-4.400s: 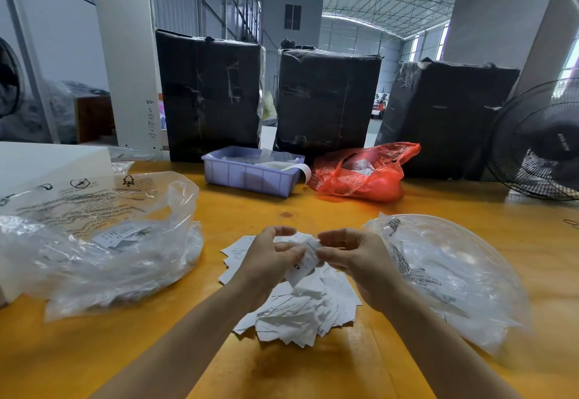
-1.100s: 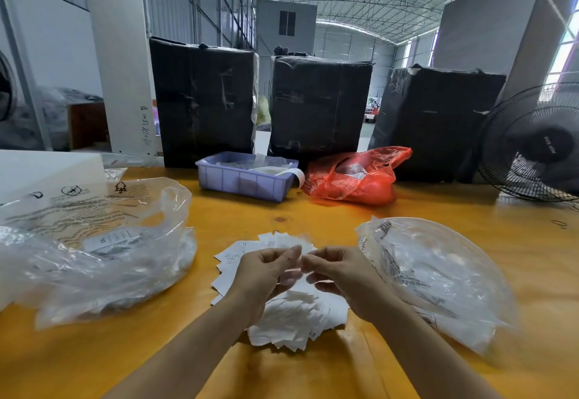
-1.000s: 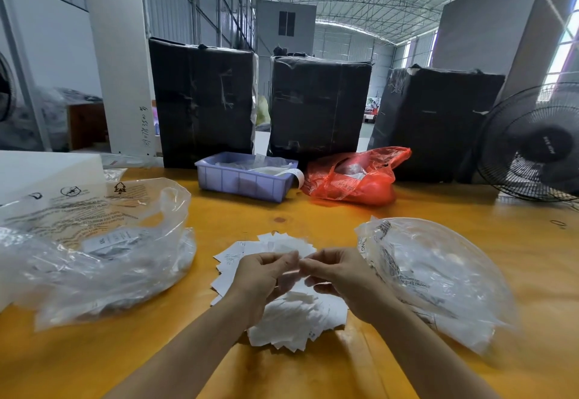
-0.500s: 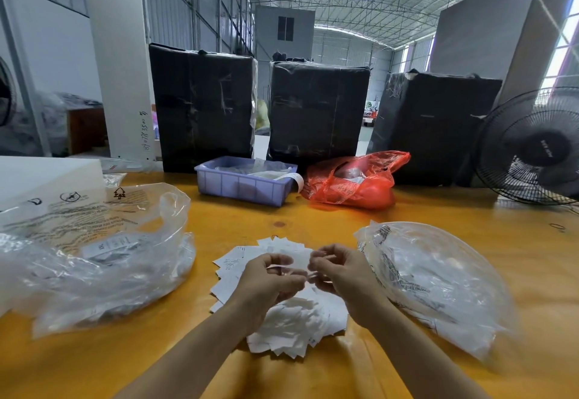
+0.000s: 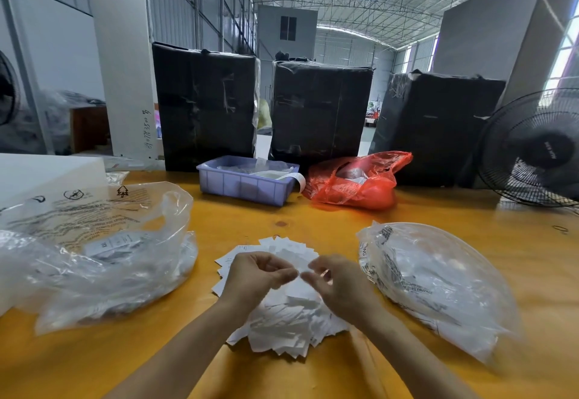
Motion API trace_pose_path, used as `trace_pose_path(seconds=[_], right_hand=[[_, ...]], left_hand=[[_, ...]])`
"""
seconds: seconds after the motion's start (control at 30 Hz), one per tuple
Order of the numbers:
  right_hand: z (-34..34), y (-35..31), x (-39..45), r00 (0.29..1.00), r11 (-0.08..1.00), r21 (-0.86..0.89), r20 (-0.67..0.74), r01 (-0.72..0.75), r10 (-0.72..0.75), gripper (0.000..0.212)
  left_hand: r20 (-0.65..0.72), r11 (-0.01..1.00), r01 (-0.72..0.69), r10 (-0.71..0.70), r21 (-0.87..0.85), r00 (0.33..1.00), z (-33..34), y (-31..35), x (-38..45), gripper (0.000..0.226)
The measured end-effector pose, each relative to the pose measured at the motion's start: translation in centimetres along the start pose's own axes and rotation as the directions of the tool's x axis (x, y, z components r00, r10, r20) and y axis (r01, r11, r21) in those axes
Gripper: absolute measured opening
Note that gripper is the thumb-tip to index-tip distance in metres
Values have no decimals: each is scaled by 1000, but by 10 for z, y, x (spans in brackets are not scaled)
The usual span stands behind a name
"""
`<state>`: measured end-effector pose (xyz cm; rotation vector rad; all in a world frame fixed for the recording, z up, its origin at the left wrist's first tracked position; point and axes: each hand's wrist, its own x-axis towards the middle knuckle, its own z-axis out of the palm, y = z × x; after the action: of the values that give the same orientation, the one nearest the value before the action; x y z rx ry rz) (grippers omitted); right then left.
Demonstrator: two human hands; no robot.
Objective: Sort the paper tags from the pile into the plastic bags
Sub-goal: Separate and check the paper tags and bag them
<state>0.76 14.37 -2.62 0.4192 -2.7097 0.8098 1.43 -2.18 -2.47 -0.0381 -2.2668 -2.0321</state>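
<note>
Daylight floods in bright and even from the arched roof at upper centre and the blown-out window (image 5: 568, 50) at the right edge. It throws soft glare on the clear plastic bags (image 5: 103, 254) and the glossy yellow table (image 5: 313, 220), with only faint shadows. Wide-angle bending curves the edges, and the lower right corner smears into blur.

Open lanes of bare table (image 5: 250, 223) between tag pile (image 5: 282, 314) and both plastic bags: left bag (image 5: 94, 260), right bag (image 5: 438, 276). Far edge blocked by purple tray (image 5: 244, 182), red bag (image 5: 354, 182), black bales (image 5: 319, 110), fan (image 5: 532, 148).
</note>
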Motion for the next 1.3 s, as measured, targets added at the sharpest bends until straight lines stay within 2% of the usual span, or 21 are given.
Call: trace_pose_path(seconds=[0.07, 0.1, 0.2, 0.27, 0.33, 0.47, 0.67, 0.73, 0.8, 0.87, 1.0, 1.1, 1.3], right_hand=[[9, 4, -2, 992, 988, -151, 129, 11, 9, 53], [14, 3, -3, 988, 988, -151, 151, 26, -3, 52], [18, 4, -2, 996, 998, -42, 76, 46, -42, 37], [17, 5, 0, 1000, 999, 51, 14, -15, 15, 37], [16, 6, -1, 999, 995, 90, 9, -53, 52, 36], [20, 4, -4, 992, 997, 0, 104, -75, 75, 52], [26, 4, -3, 997, 996, 57, 54, -64, 61, 38], [26, 3, -5, 995, 999, -28, 83, -45, 47, 41], [27, 2, -7, 989, 989, -149, 145, -19, 41, 48], [26, 0, -8, 987, 980, -200, 161, 18, 15, 45], [22, -1, -8, 975, 917, -345, 161, 202, -154, 38], [18, 0, -8, 958, 896, -345, 165, 280, -236, 35], [8, 2, -4, 920, 840, -384, 235, 384, -313, 31]], left_hand=[[-52, 1000, 9, -10, -16, 999, -1, -2, 1, 8], [-69, 1000, 16, -17, -23, 997, -1, -2, 2, 10], [-90, 999, 34, -37, -37, 995, 0, -3, 2, 16], [-89, 998, 43, -47, -47, 995, 1, -2, 2, 17], [-86, 998, 44, -47, -38, 995, 2, -3, 2, 15], [-78, 998, 61, -61, -9, 995, 4, -6, 0, 11], [-53, 996, 82, -80, 24, 995, 5, -6, -2, 10], [-32, 995, 95, -95, 26, 995, 5, -7, -3, 10], [-19, 993, 104, -104, 47, 994, 6, -8, -3, 9], [-29, 993, 105, -103, 46, 994, 7, -8, -3, 9], [-49, 995, 98, -97, 14, 994, 8, -7, -2, 12], [-56, 996, 90, -90, 3, 994, 8, -8, -1, 12], [-93, 998, 63, -65, -17, 994, 7, -5, -2, 16]])
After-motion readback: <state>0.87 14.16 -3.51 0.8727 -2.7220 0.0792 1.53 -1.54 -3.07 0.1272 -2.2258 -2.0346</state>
